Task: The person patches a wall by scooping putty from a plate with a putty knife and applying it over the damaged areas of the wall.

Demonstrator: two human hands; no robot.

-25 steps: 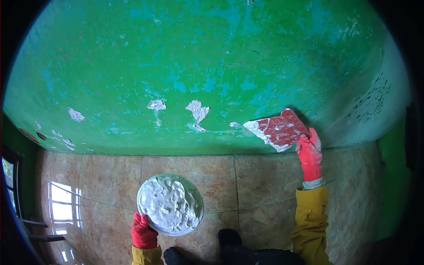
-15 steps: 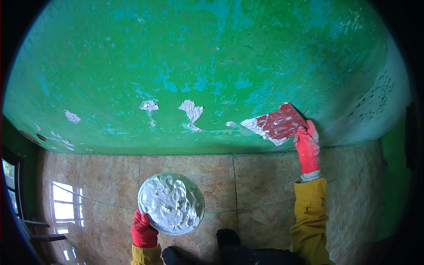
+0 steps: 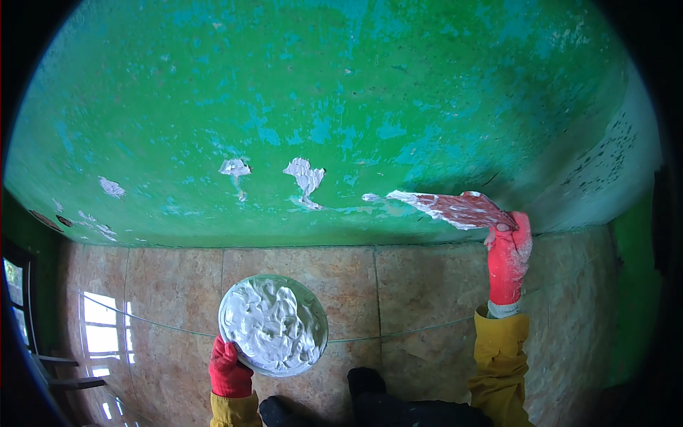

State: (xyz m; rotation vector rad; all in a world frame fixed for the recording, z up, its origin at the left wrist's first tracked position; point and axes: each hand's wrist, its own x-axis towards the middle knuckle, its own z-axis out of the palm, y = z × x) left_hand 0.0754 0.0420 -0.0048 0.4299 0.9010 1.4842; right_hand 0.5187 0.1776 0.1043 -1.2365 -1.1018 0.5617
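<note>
My right hand [image 3: 509, 257], in a red glove, grips a broad reddish-brown putty spreader [image 3: 473, 207] by its edge. White putty coats the spreader's long front edge, and its left corner lies at the green wall [image 3: 427, 92], beside a small white dab [image 3: 371, 197]. Whether the whole edge touches the wall, I cannot tell. Low on the left, my left hand [image 3: 230, 367], also red-gloved, is closed on the rim of a round dish [image 3: 306, 285] filled with thick white putty [image 3: 267, 324].
Several white putty patches [image 3: 306, 178] mark the wall's lower part, amid flaking blue paint. Brown floor tiles [image 3: 420, 285] run along its foot. A thin cord [image 3: 171, 327] crosses the floor behind the dish. My dark-clad feet [image 3: 366, 381] show below, and a dark-framed window [image 3: 16, 285] stands far left.
My right hand has shifted a little right and downward. The spreader has tilted, so its face now looks much narrower. The left hand and dish have barely moved.
</note>
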